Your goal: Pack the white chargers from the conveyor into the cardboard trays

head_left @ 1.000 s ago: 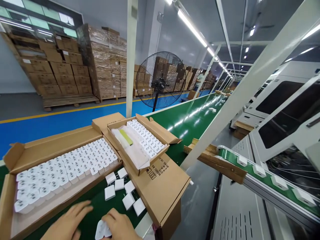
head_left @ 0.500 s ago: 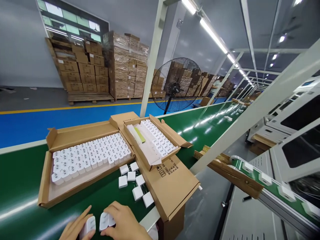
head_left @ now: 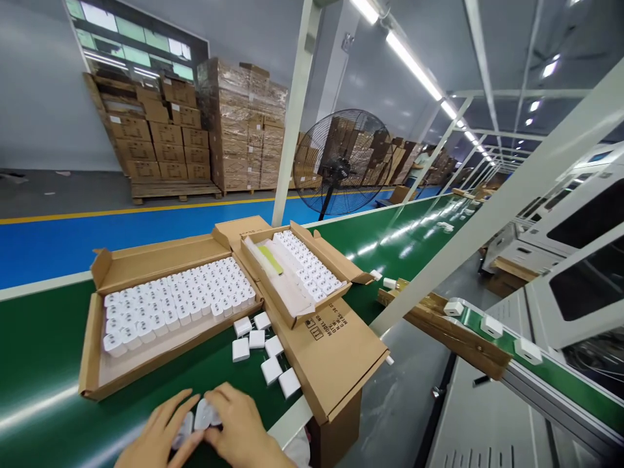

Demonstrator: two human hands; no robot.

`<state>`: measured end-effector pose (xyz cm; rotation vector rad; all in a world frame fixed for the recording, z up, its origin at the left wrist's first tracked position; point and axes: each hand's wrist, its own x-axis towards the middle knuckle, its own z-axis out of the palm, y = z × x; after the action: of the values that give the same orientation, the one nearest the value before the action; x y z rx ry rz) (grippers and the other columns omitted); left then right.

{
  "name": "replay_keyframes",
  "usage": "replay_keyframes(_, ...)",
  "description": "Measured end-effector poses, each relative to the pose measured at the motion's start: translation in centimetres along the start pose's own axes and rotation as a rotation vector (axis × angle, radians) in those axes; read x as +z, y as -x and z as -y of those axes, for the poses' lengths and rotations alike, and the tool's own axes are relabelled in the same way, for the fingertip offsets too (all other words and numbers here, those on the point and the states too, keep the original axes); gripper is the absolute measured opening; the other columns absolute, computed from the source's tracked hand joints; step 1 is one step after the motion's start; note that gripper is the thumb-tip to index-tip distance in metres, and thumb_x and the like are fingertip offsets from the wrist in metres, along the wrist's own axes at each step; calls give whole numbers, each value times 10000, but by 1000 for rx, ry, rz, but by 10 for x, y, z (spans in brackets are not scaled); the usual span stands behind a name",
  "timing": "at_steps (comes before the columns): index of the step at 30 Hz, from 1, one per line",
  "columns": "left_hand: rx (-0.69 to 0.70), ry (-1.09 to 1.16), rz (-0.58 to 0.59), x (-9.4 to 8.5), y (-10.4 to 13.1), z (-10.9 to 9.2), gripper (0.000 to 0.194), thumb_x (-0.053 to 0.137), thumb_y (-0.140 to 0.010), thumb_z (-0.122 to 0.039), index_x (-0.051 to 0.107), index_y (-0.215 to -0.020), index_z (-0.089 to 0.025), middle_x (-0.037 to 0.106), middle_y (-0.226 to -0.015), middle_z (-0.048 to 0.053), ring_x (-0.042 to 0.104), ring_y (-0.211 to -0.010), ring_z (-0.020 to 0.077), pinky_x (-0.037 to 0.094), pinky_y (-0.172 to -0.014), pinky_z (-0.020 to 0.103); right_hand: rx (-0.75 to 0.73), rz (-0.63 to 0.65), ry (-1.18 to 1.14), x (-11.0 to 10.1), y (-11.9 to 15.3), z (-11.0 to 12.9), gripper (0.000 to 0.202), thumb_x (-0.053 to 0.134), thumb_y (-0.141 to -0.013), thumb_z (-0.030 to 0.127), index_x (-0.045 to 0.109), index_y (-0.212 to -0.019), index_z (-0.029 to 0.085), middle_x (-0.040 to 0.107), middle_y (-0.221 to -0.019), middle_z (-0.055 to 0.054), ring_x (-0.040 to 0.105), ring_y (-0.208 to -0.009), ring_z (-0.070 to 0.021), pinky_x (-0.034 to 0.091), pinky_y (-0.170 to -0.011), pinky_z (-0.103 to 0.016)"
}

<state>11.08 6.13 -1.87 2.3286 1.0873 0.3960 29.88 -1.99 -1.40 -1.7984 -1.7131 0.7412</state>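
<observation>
Low over the green belt, my left hand (head_left: pixel 158 432) has its fingers closed round a white charger plug (head_left: pixel 183 430). Beside it, my right hand (head_left: pixel 238 422) pinches white charger plugs (head_left: pixel 203 414), seemingly two pressed together; my fingers partly cover them. The plugs of both hands meet or nearly meet. Just ahead, several loose white charger plugs (head_left: pixel 240 350) lie on the belt, some with metal prongs showing. Further left is an open cardboard box (head_left: pixel 88 344) with rows of upright white plugs.
A second open box (head_left: pixel 292 318) with plugs and a yellow-green strip sits on a flattened carton (head_left: pixel 336 364). White frame posts (head_left: pixel 292 123) rise beside the belt (head_left: pixel 43 351). At right, a narrow conveyor (head_left: pixel 570 383) carries plugs; a large fan (head_left: pixel 341 169) stands behind.
My left hand has moved right, bringing its plug up against or close to those in my right hand. Plugs on the narrow conveyor have advanced, and two more lie by its cardboard chute.
</observation>
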Motion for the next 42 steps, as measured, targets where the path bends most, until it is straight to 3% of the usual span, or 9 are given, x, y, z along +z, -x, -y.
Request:
replay_keyframes(7, 177, -382, 214, -2, -27, -82, 640, 852, -801, -475, 608, -1353, -262, 639, -1314, 139, 600, -1205, 336, 585, -861, 383, -20, -340, -376, -12, 38, -33, 751, 447, -722, 48, 466, -1452, 222, 572, -1351, -135, 665, -905, -182, 609, -754, -341)
replay_keyframes(13, 211, -402, 215, 24, -39, -90, 382, 731, -945, -405, 612, -1269, -239, 649, -1133, 119, 598, -1077, 290, 541, -825, 360, 44, -568, -245, -9, 86, -60, 400, 451, -956, 205, 593, -1330, 217, 654, -1159, -144, 670, -872, -234, 599, -798, -421)
replay_keyframes(16, 58, -1, 166, 21, -47, -82, 362, 624, -1002, -484, 612, -1250, -220, 657, -1102, 104, 616, -1016, 259, 535, -819, 350, 23, -592, -198, -4, 93, -58, 333, 444, -1000, 253, 624, -1279, 218, 668, -1139, -151, 675, -874, -242, 590, -806, -426)
replay_keyframes(20, -239, 909, 38, -2, -64, -71, 597, 401, -1026, -693, 620, -1180, -159, 633, -876, 55, 614, -750, 181, 509, -638, 281, 3, -605, -175, 2, 88, -53, 311, 429, -1018, 256, 629, -1252, 209, 668, -1190, -168, 683, -873, -237, 588, -809, -424)
replay_keyframes(23, -289, 1128, 23, -30, -81, -64, 687, 433, -975, -769, 629, -1159, -137, 622, -845, 57, 599, -690, 165, 500, -599, 276, -18, -613, -156, 5, 85, -53, 305, 426, -1020, 246, 629, -1244, 210, 677, -1177, -166, 690, -915, -250, 589, -802, -422)
replay_keyframes(27, -140, 367, -117, -68, -120, -55, 498, 484, -1034, -614, 621, -1239, -181, 658, -1046, 93, 648, -944, 230, 516, -749, 304, -63, -622, -129, 9, 84, -55, 312, 424, -1018, 230, 637, -1246, 218, 683, -1180, -163, 693, -1015, -273, 595, -837, -438)
replay_keyframes(31, -22, -459, -22, -74, -161, -52, 332, 627, -1009, -463, 632, -1204, -195, 639, -1161, 118, 618, -1110, 280, 490, -800, 304, -106, -649, -93, 12, 84, -56, 317, 429, -1011, 208, 644, -1243, 224, 684, -1180, -163, 684, -1080, -288, 597, -885, -466)
replay_keyframes(37, -23, -573, 11, -53, -183, -55, 437, 784, -900, -427, 622, -1235, -199, 599, -1255, 162, 548, -1197, 337, 512, -802, 340, -136, -725, 45, 9, 81, -58, 327, 421, -1012, 223, 618, -1272, 208, 665, -1150, -173, 644, -1101, -309, 572, -913, -517)
replay_keyframes(42, 47, -550, 15, -40, -165, -72, 346, 532, -1040, -429, 593, -1266, -173, 603, -1207, 172, 560, -1163, 336, 516, -900, 424, 13, -746, 288, -4, 66, -56, 376, 386, -1028, 290, 575, -1335, 182, 617, -1196, -201, 575, -1124, -357, 521, -882, -535)
